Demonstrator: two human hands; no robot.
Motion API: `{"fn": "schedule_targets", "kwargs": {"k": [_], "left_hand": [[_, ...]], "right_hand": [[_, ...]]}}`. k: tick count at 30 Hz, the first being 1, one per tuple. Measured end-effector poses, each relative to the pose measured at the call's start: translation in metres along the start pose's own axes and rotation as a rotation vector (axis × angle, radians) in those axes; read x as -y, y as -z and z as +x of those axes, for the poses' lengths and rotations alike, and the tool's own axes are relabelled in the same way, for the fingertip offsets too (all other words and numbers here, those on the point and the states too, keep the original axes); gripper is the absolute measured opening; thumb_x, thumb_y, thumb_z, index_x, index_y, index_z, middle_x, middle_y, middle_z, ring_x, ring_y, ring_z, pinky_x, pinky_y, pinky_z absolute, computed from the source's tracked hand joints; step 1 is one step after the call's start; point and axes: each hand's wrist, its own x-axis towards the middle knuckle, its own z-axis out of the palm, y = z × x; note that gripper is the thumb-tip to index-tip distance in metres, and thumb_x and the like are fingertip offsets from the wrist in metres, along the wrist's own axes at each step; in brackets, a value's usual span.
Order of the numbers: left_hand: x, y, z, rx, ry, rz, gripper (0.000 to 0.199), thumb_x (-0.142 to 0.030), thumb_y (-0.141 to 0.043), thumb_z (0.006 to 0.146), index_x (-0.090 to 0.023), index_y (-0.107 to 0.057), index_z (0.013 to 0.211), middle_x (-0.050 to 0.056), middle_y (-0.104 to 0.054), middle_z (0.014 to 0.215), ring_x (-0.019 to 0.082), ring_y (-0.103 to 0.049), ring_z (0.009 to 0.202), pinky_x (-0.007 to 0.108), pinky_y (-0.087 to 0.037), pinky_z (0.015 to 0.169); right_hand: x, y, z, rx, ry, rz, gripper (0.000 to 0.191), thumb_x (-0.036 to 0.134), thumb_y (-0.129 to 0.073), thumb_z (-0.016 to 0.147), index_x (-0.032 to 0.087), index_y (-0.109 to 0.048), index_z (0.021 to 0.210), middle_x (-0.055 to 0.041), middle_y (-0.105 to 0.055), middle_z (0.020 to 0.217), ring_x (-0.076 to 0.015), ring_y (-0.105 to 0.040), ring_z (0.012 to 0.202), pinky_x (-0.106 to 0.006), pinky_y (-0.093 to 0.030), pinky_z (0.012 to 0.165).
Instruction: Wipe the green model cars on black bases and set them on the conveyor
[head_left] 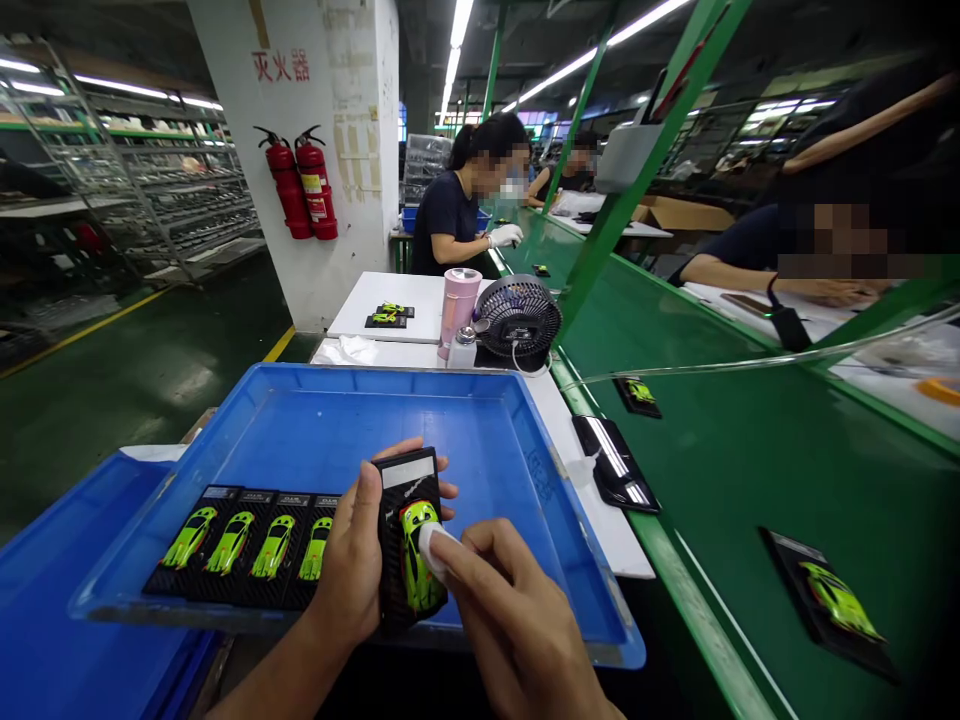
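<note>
My left hand (351, 565) is closed around a black display base (391, 580) that carries a lime-green model car (421, 575). The base is tilted up toward me above the blue tray (330, 420). In my right hand (521, 610) a small white wipe (433, 549) is pinched at the fingertips and touches the car's roof area. Whether it is cloth or cotton I cannot tell. Several more lime-green model cars (232, 543) on black bases lie side by side in the tray, left of my left hand, which partly covers the nearest one.
On the right, a green conveyor belt (720, 480) carries more cars on bases. A black glossy phone-like object (615, 465) lies by its edge. Behind the tray stand a pink tumbler (458, 305) and a fan (519, 320). Co-workers sit along the belt.
</note>
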Motion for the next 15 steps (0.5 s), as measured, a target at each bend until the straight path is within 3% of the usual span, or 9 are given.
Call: {"fn": "schedule_targets", "kwargs": {"k": [7,15], "left_hand": [[0.005,0.001,-0.001,0.055,-0.009,0.036,0.047,-0.051,-0.040,0.091,-0.015,-0.057,0.117,0.014,-0.069,0.108,0.023,-0.068,0.081,0.035,-0.055,0.073],[0.002,0.006,0.005,-0.013,0.160,-0.076,0.049,-0.051,-0.039,0.091,-0.015,-0.056,0.120,0.014,-0.070,0.102,0.022,-0.068,0.076,0.033,-0.055,0.068]], "right_hand": [[-0.003,-0.006,-0.008,-0.022,0.039,-0.001,0.050,-0.002,-0.042,0.086,0.018,-0.048,0.131,-0.0081,-0.050,0.090,-0.0172,-0.052,0.076,-0.028,-0.047,0.059],[-0.008,0.009,-0.016,-0.112,-0.093,0.166,0.049,-0.001,-0.045,0.089,0.021,-0.049,0.133,-0.0056,-0.052,0.091,-0.0133,-0.054,0.078,-0.024,-0.048,0.063]]}}
